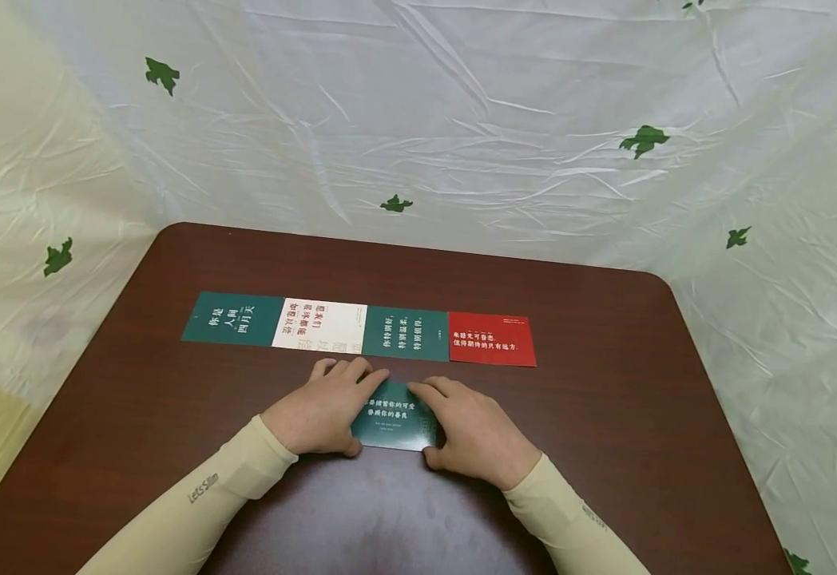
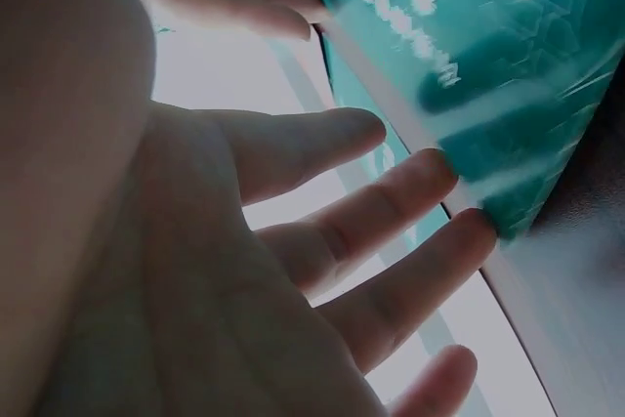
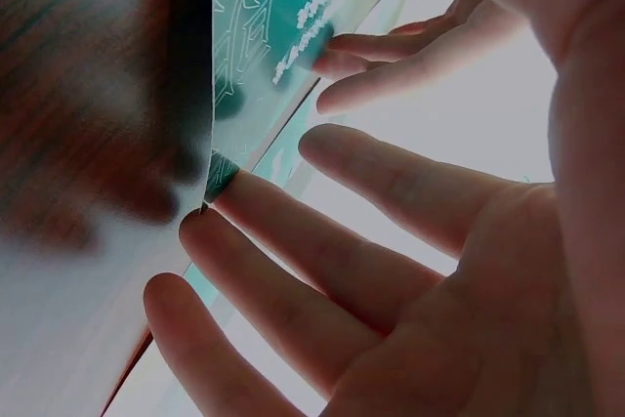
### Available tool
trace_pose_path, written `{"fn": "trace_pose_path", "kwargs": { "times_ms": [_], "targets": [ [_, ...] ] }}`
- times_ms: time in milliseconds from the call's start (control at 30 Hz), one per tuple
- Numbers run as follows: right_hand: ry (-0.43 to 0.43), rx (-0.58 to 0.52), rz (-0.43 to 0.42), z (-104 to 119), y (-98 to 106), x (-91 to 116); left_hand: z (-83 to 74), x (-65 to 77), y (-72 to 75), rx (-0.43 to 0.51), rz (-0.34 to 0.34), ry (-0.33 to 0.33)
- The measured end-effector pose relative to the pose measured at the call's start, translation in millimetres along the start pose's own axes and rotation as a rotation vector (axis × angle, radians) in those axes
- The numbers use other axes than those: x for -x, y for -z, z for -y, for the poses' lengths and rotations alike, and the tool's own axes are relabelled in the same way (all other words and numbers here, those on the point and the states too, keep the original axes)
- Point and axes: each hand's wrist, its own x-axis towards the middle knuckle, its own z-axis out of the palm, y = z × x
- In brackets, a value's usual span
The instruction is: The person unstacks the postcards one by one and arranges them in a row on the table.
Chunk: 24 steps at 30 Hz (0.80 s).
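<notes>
A dark green card (image 1: 394,430) with white lettering lies between my two hands, near the middle of the table. My left hand (image 1: 323,411) holds its left edge, thumb at the near corner and index finger at the far one. At the opposite edge my right hand (image 1: 478,431) holds the card the same way. In the left wrist view, fingertips meet the edge of the glossy card (image 2: 532,41). The right wrist view shows fingertips at a corner of the card (image 3: 256,36). Whether it touches the table or is slightly raised, I cannot tell.
Beyond my hands runs a row of cards: a green card (image 1: 206,318) at left, a white card (image 1: 350,319) with red lettering, another green card (image 1: 429,323) and a red card (image 1: 490,331). They lie on a dark brown table (image 1: 605,415). White cloth (image 1: 462,120) hangs behind it.
</notes>
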Motion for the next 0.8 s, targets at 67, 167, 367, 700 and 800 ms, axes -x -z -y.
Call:
{"fn": "trace_pose_path", "kwargs": {
  "times_ms": [67, 167, 367, 700, 800],
  "targets": [
    [-0.002, -0.001, -0.002, -0.2, 0.5, -0.1, 0.1, -0.7, -0.4, -0.006, -0.002, -0.004],
    [-0.005, 0.0, -0.005, -0.7, 1.0, -0.1, 0.3, -1.8, -0.9, -0.015, -0.002, -0.003],
    [-0.025, -0.001, 0.009, -1.1, 0.8, -0.9, 0.6, -3.3, -1.6, -0.018, 0.0, 0.001],
    [-0.034, -0.001, 0.013, -2.3, 0.3, -2.3, 2.1, -4.4, -2.1, -0.006, -0.011, -0.006],
    [-0.035, -0.005, 0.016, -4.8, 1.3, -2.0, 2.5, -3.7, -2.4, 0.003, -0.01, -0.021]
  ]
}}
